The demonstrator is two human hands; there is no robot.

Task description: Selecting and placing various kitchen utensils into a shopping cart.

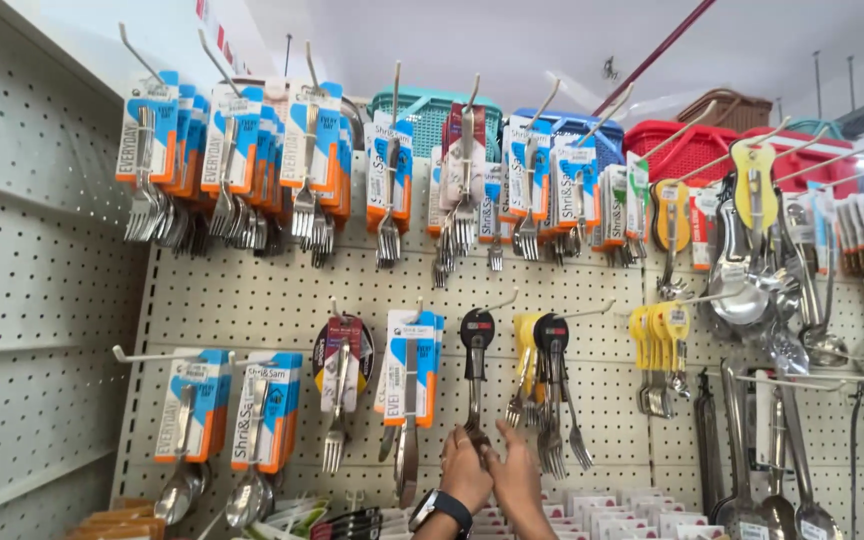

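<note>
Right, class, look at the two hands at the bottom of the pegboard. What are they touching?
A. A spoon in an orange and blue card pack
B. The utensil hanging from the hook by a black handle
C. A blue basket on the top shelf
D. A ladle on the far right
B: both the left hand and the right hand meet at the lower end of the black-handled utensil hanging on the pegboard.

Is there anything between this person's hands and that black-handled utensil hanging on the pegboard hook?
Nothing visible. Both hands, the left hand and right hand, are already at the lower end of the black-handled utensil, which hangs from its hook. Forks hang close on the right, beside it, not in front.
</note>
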